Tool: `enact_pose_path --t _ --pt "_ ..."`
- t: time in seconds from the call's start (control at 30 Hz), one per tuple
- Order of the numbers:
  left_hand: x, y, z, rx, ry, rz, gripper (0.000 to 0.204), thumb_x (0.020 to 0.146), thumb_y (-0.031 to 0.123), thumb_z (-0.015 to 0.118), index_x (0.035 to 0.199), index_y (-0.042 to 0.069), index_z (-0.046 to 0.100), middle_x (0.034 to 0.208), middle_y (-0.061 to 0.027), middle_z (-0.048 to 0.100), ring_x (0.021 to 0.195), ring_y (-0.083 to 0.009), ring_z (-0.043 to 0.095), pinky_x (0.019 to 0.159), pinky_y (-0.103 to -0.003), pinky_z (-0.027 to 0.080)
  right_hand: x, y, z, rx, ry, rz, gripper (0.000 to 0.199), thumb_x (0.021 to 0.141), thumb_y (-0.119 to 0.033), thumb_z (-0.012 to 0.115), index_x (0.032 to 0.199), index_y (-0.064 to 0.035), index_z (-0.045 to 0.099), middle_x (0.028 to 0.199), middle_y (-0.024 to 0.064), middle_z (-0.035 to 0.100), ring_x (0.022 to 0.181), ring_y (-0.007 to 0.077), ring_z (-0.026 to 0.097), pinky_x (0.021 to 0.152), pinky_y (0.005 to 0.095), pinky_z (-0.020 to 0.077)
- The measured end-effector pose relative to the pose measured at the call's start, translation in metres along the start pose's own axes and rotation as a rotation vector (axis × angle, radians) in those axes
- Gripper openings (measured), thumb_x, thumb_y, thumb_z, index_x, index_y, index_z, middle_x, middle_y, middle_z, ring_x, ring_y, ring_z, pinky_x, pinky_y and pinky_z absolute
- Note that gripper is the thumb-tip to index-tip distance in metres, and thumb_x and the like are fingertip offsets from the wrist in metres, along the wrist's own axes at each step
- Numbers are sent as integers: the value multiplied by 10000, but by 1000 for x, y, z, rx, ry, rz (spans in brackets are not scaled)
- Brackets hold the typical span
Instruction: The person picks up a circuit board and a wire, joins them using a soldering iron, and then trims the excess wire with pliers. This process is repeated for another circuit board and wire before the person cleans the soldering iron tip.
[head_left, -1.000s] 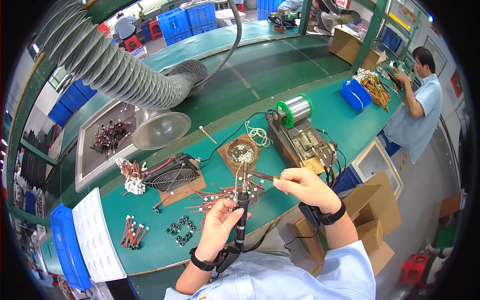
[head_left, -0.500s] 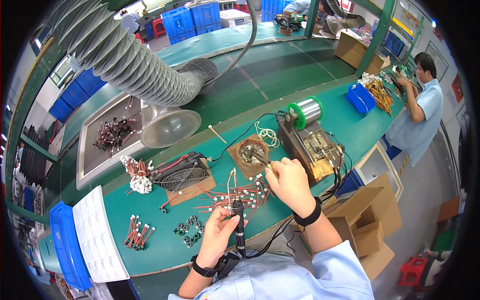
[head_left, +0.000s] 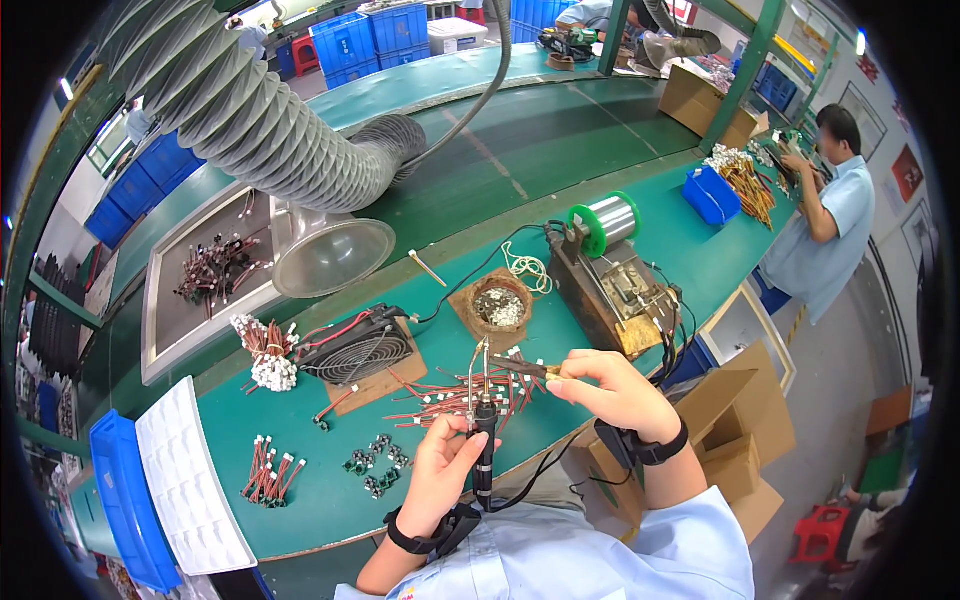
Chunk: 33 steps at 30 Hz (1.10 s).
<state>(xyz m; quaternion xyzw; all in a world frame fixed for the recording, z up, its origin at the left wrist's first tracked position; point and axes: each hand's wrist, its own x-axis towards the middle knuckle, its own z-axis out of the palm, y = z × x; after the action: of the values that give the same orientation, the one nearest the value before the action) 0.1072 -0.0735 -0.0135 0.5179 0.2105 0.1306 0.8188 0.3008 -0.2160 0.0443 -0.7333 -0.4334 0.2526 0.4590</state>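
My left hand [head_left: 443, 472] grips a black-handled soldering iron [head_left: 482, 430] upright, its metal tip pointing up over the green bench. My right hand [head_left: 608, 388] pinches a thin dark wire lead [head_left: 520, 368] and holds it level, with its end against the iron's tip. Under both hands lies a loose pile of red wire leads [head_left: 440, 400] with white connectors. A brown tip-cleaning pot [head_left: 497, 308] sits just beyond them.
A solder feeder with a green spool [head_left: 607, 222] stands right of the pot. A small black fan [head_left: 358, 350], wire bundles [head_left: 262, 350], a grey fume hose with its funnel [head_left: 330, 255], a white tray [head_left: 190, 480] and a blue bin [head_left: 120, 500] lie left. Another person [head_left: 825, 200] works at far right.
My right hand came back from the cleaning pot toward me and now holds the lead at the iron's tip. My left hand has stayed in place with the iron.
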Motion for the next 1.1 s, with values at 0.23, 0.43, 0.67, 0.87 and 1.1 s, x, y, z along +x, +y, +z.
enact_pose_path --t 0.23,0.43,0.67,0.87,1.1 --pt "3 -1 7 61 -5 -35 97 915 7 536 995 11 481 1015 -94 612 891 -173 641 765 -274 512 -5 3 -9 193 -37 263 276 883 -178 624 686 0 547 658 15 456 622 103 434 571 273 357" --pt "5 -4 8 52 -4 -26 102 914 10 540 998 12 483 1014 -92 613 890 -170 642 758 -271 510 -6 15 -4 96 45 66 288 893 -179 613 668 -16 538 661 -19 451 632 65 419 565 255 347" --pt "7 -7 11 68 -15 -57 102 911 7 543 995 16 484 1017 -88 614 890 -166 641 758 -268 507 -7 13 -11 150 -33 202 271 888 -167 614 686 -1 543 654 -3 459 650 73 428 583 258 356" --pt "3 -12 8 56 -34 -51 115 911 8 552 980 22 462 1007 -85 616 895 -164 642 747 -262 504 -8 13 -24 205 229 202 282 878 -170 621 674 5 538 649 18 467 655 77 434 567 261 353" --pt "3 -3 11 57 -1 -63 108 905 -12 529 973 39 463 1000 -91 620 870 -171 637 764 -281 501 -33 0 -68 -778 698 56 251 794 -175 639 644 -2 538 639 105 492 626 233 495 566 347 384"
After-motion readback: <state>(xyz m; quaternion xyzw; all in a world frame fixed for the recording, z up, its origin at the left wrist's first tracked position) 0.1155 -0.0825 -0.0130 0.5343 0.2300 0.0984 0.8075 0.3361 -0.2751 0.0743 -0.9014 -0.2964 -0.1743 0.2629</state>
